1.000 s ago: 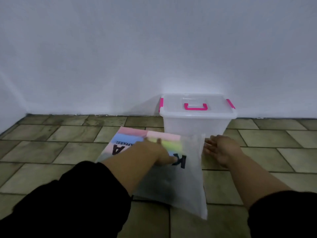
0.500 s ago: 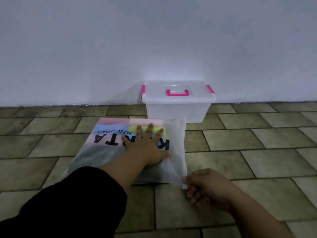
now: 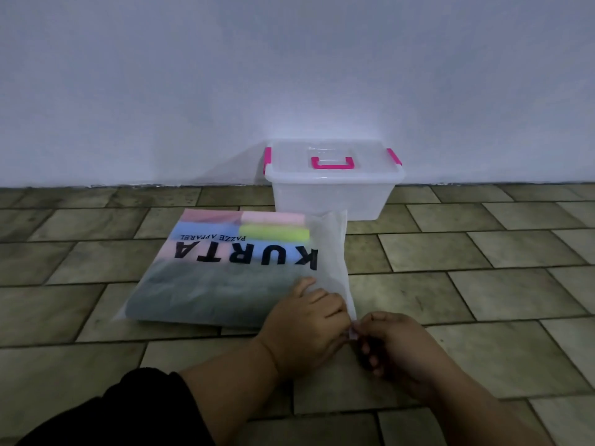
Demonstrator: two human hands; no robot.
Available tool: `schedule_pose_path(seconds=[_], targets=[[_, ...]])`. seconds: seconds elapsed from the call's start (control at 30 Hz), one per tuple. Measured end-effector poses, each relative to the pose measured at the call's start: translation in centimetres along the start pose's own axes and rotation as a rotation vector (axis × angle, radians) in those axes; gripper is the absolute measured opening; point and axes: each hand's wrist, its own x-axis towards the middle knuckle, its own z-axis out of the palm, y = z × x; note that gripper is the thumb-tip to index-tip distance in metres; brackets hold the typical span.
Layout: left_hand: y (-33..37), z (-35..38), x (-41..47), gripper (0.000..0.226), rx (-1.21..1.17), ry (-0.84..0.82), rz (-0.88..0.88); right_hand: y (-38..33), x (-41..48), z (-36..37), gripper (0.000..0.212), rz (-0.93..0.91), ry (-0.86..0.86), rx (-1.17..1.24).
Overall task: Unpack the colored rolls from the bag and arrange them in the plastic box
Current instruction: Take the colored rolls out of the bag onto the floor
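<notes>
The left hand pinches the bag at its near corner, steadying it; the right hand pinches the flap, seemingly to peel it open.

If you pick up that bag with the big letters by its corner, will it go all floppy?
Probably floppy: the bag is thin see-through film, and its empty edge past the rolls lies limp on the floor. The rolls would likely slide toward the low end. Smooth film may slip when pinched.
</notes>
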Motion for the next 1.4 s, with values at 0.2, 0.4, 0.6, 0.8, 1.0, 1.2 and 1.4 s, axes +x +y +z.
schedule_pose_path(seconds=[0.2,0.4,0.6,0.8,1.0,1.2,1.4], targets=[[-0.3,0.7,0.1,0.024,-0.020,0.101,0.021,-1.8,2.1,-0.7,0.024,0.018,0.070,-0.088],[-0.4,1.3,-0.1,0.024,-0.088,0.164,-0.005,-6.5,7.8,-0.7,0.019,0.034,0.118,-0.206],[-0.4,1.1,-0.6,0.020,-0.167,0.117,-0.034,-12.2,15.3,-0.8,0.013,-0.112,0.278,-0.086],[-0.3,-0.6,-0.1,0.022,-0.251,-0.071,-0.088,-11.4,16.7,-0.4,0.024,-0.160,0.322,0.079],[-1.6,-3.7,4.7,0.038,-0.322,-0.100,-0.645,-6.4,8.5,-1.7,0.023,-0.023,-0.039,0.098],[-3.1,-2.8,12.1,0.037,-0.072,-0.673,-0.841,-3.7,4.5,0.0,0.011,-0.104,0.006,-0.062],[-6.5,-4.4,10.0,0.010,-0.236,-0.493,-0.892,-4.6,3.3,0.7,0.037,-0.109,0.101,-0.217]])
